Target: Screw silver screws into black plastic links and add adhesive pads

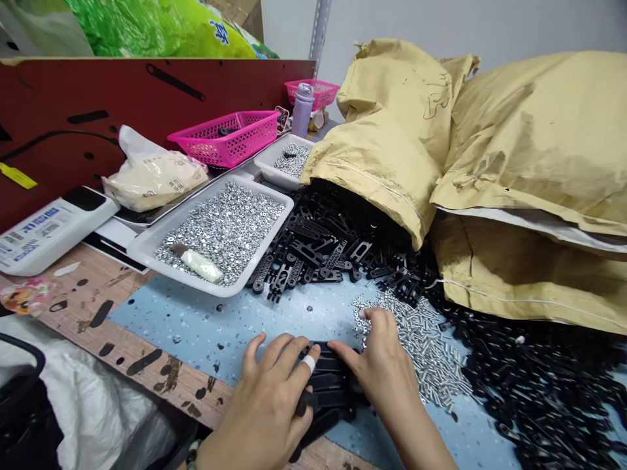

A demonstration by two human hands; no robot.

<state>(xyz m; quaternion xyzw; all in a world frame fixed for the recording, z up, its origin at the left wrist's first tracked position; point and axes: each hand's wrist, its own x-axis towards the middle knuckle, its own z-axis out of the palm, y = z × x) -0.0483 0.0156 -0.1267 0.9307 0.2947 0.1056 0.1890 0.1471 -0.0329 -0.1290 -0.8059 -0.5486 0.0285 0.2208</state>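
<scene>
A row of black plastic parts (330, 382) lies side by side at the near edge of the blue work surface. My left hand (274, 398), a white band round one finger, is curled against their left side, its fingertips on them. On the other side is my right hand (389, 365), its thumb reaching to the far end of the row and its bent fingers spread away from the thumb, beside some small metal nuts (361, 320). I see nothing between its fingers. Its palm hides the right ends of the parts. Silver screws (426, 352) lie heaped just right of it.
A white tray of nuts (147, 247) stands left of a pile of black slotted parts (313, 241). More black parts (539, 385) cover the right side below large tan sacks (533, 137). Behind are a pink basket (230, 153), a second tray (267, 163) and a purple bottle (302, 111).
</scene>
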